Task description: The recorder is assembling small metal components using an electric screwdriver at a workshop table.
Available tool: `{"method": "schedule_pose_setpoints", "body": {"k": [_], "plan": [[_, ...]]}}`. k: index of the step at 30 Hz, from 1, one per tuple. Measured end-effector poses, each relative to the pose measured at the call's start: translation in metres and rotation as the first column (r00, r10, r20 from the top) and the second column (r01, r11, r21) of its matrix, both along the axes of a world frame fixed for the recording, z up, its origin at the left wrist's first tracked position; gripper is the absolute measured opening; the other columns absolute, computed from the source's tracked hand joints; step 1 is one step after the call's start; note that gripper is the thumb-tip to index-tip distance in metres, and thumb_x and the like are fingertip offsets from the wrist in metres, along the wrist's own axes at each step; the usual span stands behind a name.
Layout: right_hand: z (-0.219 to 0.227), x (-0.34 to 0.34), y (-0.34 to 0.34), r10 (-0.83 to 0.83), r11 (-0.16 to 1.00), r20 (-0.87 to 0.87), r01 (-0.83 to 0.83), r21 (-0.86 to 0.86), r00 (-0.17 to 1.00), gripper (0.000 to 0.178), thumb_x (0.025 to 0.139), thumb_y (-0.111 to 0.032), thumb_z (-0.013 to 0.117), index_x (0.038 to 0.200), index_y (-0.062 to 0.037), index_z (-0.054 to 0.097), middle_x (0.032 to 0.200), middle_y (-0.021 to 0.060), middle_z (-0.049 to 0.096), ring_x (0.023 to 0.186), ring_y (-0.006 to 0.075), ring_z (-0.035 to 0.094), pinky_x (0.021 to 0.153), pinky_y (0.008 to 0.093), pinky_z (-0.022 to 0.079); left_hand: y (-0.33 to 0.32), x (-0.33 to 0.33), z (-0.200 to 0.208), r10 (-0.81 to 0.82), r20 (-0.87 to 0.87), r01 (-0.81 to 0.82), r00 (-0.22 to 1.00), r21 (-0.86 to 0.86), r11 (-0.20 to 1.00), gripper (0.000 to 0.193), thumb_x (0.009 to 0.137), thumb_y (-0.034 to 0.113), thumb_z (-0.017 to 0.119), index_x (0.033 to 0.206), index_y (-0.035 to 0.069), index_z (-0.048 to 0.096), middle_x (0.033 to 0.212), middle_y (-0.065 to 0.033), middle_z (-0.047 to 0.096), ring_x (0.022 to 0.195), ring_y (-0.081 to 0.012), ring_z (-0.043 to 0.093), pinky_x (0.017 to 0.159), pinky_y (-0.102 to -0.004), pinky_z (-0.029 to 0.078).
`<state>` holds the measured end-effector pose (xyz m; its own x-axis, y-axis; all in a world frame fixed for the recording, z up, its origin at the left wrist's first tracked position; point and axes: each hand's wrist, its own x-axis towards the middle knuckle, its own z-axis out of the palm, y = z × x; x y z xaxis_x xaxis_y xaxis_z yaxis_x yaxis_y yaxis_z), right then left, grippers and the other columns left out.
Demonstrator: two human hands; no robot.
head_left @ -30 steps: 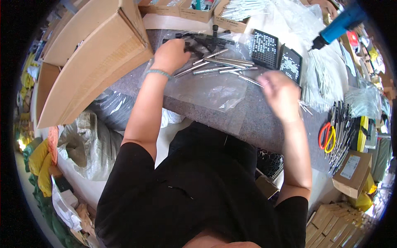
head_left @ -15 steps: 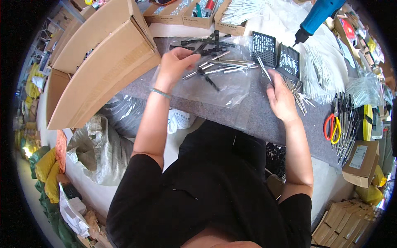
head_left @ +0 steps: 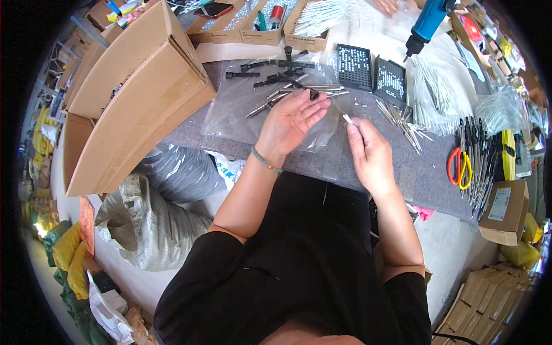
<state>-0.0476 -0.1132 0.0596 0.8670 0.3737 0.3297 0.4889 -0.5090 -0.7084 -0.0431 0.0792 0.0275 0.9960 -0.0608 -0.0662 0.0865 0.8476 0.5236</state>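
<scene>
My left hand [head_left: 294,122] is turned palm up, with thumb and fingertips around a black rod-shaped part [head_left: 299,83] that has a thick knob at its end. My right hand [head_left: 372,154] pinches a slim rod between thumb and forefinger; only its pale tip [head_left: 347,118] shows clearly. The two hands face each other over the front of the grey work mat [head_left: 397,167]. Beneath and beyond my left hand, more black knobbed parts [head_left: 280,77] and several silver metal tubes [head_left: 330,91] rest on a clear plastic bag [head_left: 221,118].
Two black hole trays [head_left: 355,83] with small pale pieces stand behind, beside a blue power screwdriver [head_left: 424,29]. Thin silver rods [head_left: 407,129] lie to the right, then scissors [head_left: 460,168] and black pens-like rods [head_left: 476,167]. A large cardboard box [head_left: 138,109] flanks the left; another person's hand [head_left: 386,6] shows at the back.
My left hand has moved right and turned palm up, lifting a black part from the bag. My right hand has drawn nearer with its slim rod, now mostly hidden.
</scene>
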Motion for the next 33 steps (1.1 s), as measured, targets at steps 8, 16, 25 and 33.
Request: {"method": "schedule_pose_setpoints", "body": {"k": [8,16,25,33], "plan": [[-0.001,-0.012,-0.003,-0.012,0.993,0.137,0.028,-0.115,0.991,0.013,0.088,-0.02,0.053,0.096,-0.0095,0.057,0.083,0.0123,0.061,0.072,0.0346,0.061,0.061,0.0424,0.049,-0.007,-0.01,0.004,-0.018,0.048,0.02,0.999,-0.036,0.999,0.018,0.092,0.017,0.049,0.099,0.003,0.058,0.111,-0.0188,0.06,0.108,-0.03,0.056,0.094,-0.0393,0.045],[0.006,-0.008,-0.008,-0.04,0.978,0.115,0.062,-0.197,0.993,0.012,0.087,-0.02,0.054,0.093,-0.0106,0.057,0.081,0.0118,0.06,0.072,0.0349,0.061,0.061,0.0434,0.048,-0.012,-0.008,0.006,0.035,0.151,-0.056,0.988,0.137,0.989,0.014,0.093,0.015,0.049,0.096,0.004,0.057,0.107,-0.019,0.061,0.101,-0.0285,0.06,0.089,-0.0381,0.048],[0.015,-0.011,-0.016,-0.009,0.922,0.296,0.122,-0.367,0.955,0.016,0.084,-0.02,0.057,0.097,-0.013,0.06,0.077,0.009,0.059,0.062,0.0299,0.061,0.054,0.0395,0.049,-0.026,-0.005,0.013,0.128,0.135,-0.166,0.983,0.327,0.931,0.012,0.087,0.013,0.061,0.091,0.004,0.053,0.097,-0.0149,0.065,0.09,-0.021,0.064,0.079,-0.0306,0.052],[0.015,-0.017,-0.017,0.065,0.928,0.303,0.054,-0.369,0.951,0.022,0.081,-0.019,0.059,0.103,-0.0144,0.062,0.074,0.0076,0.058,0.059,0.0276,0.06,0.051,0.0376,0.048,-0.027,-0.005,0.007,0.16,0.082,-0.178,0.984,0.311,0.934,0.014,0.087,0.014,0.061,0.09,0.005,0.051,0.096,-0.014,0.065,0.088,-0.0205,0.064,0.078,-0.0294,0.052]]}}
